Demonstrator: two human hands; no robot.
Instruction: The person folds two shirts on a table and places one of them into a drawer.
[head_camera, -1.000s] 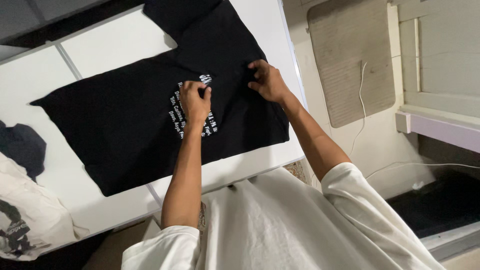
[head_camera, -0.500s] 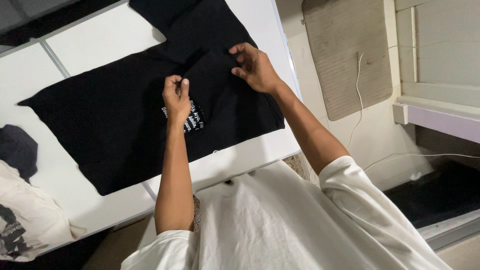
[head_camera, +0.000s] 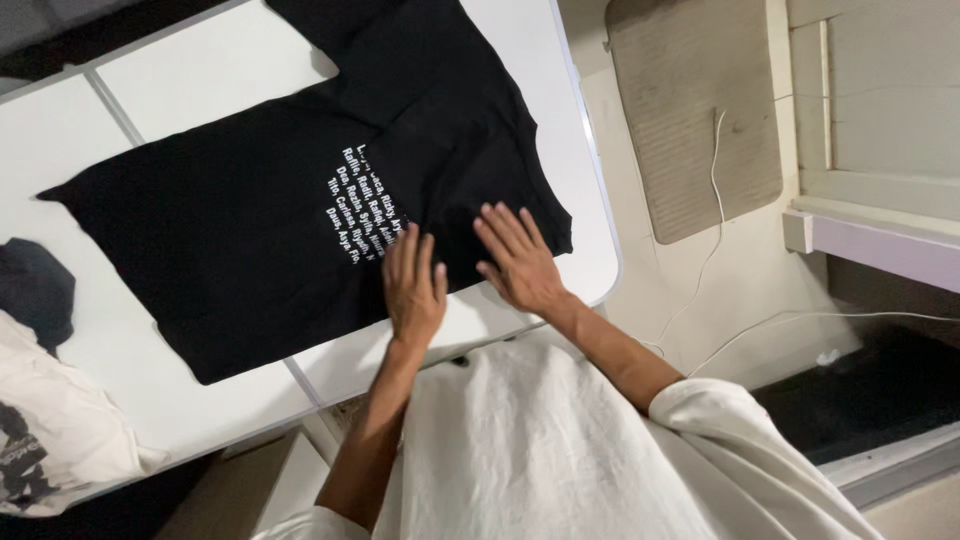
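I see the black T-shirt (head_camera: 250, 210) spread flat on the white worktop (head_camera: 200, 80), white lettering facing up. My left hand (head_camera: 415, 285) and right hand (head_camera: 518, 258) lie palm-down side by side on its near edge, fingers spread, each grip released and grasping nothing.

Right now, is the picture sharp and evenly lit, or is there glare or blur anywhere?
Head view: the black T-shirt is so dark its folds barely show; the white table looks bright but not blown out; the left hand and right hand lie flat, reasonably sharp, casting only soft shadows; the frame is tilted.
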